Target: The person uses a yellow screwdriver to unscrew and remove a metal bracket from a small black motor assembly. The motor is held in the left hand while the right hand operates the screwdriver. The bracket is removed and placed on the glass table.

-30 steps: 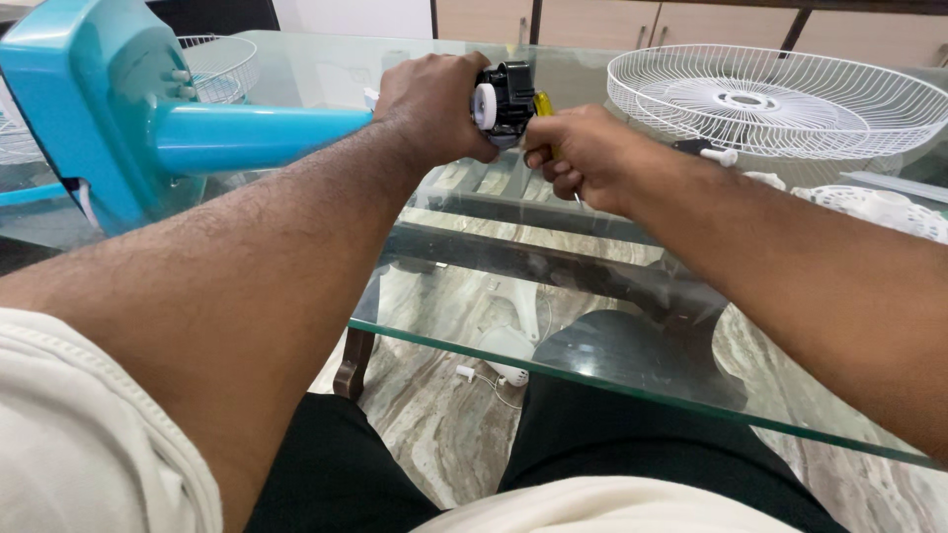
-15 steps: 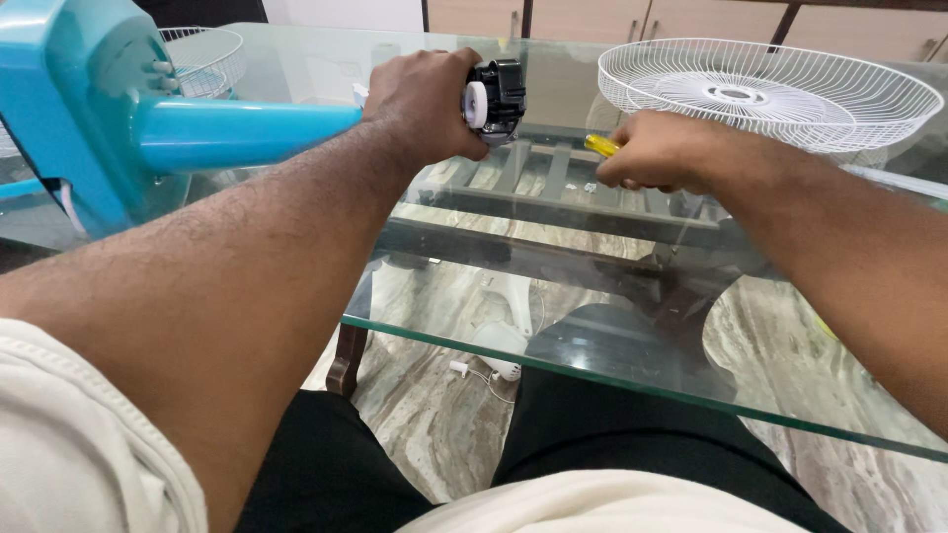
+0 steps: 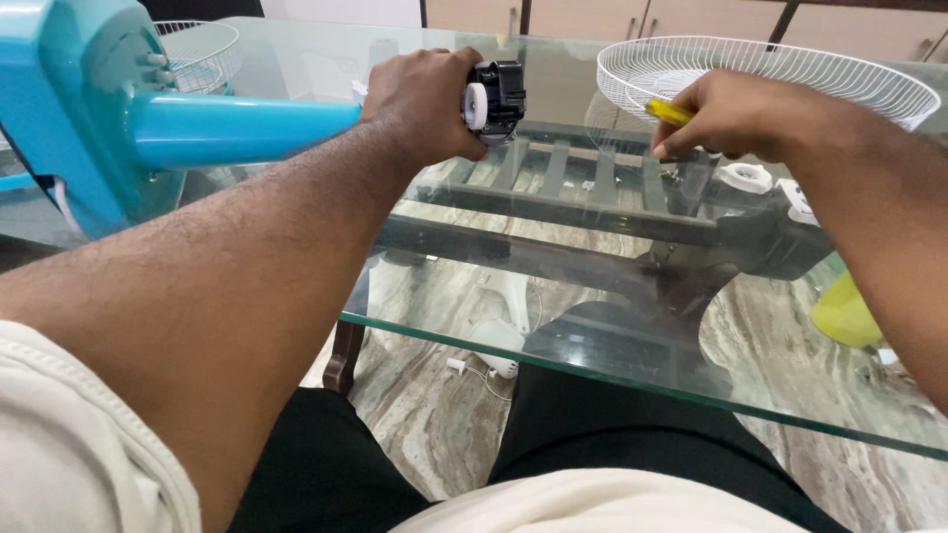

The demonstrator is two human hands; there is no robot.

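Two hands busy: left hand (image 3: 420, 104) grips the fan's black motor (image 3: 497, 94), right hand (image 3: 736, 114) clutches a yellow screwdriver (image 3: 669, 112) over the glass tabletop (image 3: 612, 326).

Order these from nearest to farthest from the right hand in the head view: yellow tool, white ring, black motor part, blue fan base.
1. Yellow tool: held in the right hand.
2. White ring: just below it.
3. Black motor part: centre, at the left hand.
4. Blue fan base: far left.
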